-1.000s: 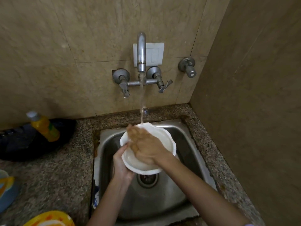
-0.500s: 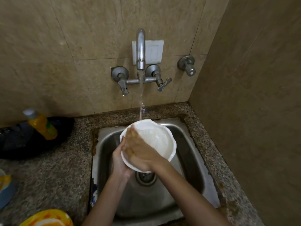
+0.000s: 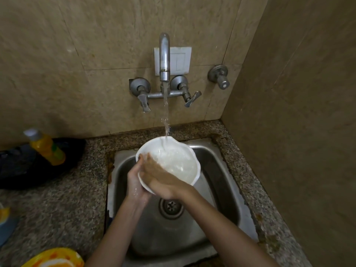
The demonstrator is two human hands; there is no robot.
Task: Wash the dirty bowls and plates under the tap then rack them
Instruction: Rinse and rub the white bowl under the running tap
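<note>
A white bowl [image 3: 177, 160] is held tilted over the steel sink [image 3: 221, 170], with water from the wall tap [image 3: 164, 56] running into its far side. My left hand [image 3: 134, 184] grips the bowl from below at its left rim. My right hand [image 3: 159, 176] lies flat inside the bowl on its near left wall, fingers spread toward the rim. The bowl's inside is wet and pale.
A yellow bottle [image 3: 46, 147] stands on a black tray [image 3: 17, 166] at the left of the granite counter [image 3: 57, 209]. A yellow and orange plate [image 3: 55, 258] shows at the bottom left edge. A blue item [image 3: 5, 224] pokes in at far left. Walls close the back and right.
My right hand slid from the bowl's middle to its near left wall, uncovering the inside. The bowl now catches the water stream directly.
</note>
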